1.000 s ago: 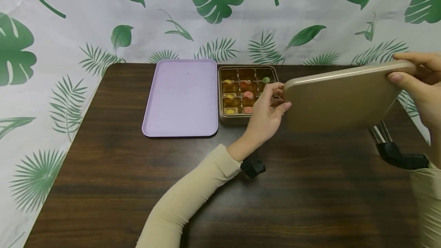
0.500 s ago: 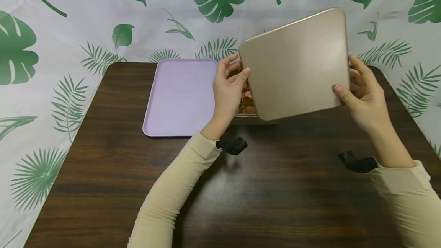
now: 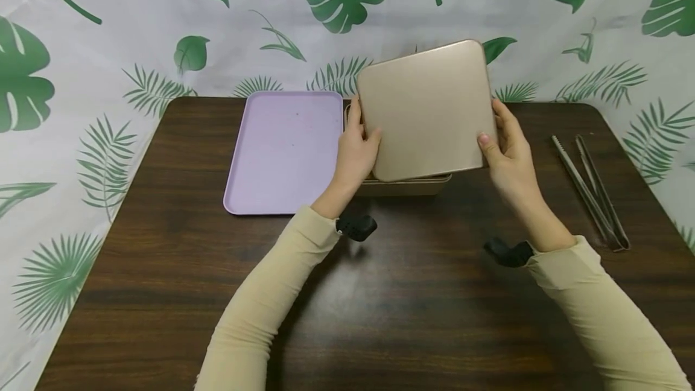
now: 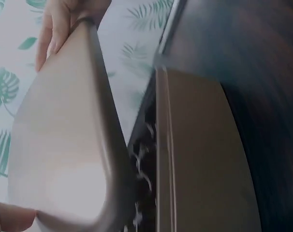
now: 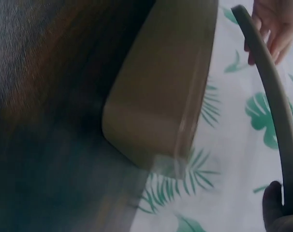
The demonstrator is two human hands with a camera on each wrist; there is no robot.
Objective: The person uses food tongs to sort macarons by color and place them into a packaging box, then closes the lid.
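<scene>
A flat gold metal lid (image 3: 426, 110) with rounded corners is held up in both hands, tilted, its smooth top facing me. My left hand (image 3: 355, 152) grips its left edge, thumb on the face. On the opposite edge, my right hand (image 3: 510, 155) pinches it between thumb and fingers. Behind and below the lid stands a gold tin (image 3: 412, 187), mostly covered in the head view. The left wrist view shows a gap between the lid and the tin's wall (image 4: 204, 154); a sliver of the divided inside shows there. In the right wrist view the lid stands apart from the tin (image 5: 151, 92).
A lilac tray (image 3: 288, 155) lies just left of the tin. Metal tongs (image 3: 594, 198) rest at the right of the dark wooden table (image 3: 412, 318). A white cloth with green leaves (image 3: 244, 23) hangs along the table's back edge.
Both hands have brought the lid from the right leftward over the tin, then lowered it slightly. The tin's sweet-like coloured pieces, seen earlier, are now covered; the tongs have come into full view.
</scene>
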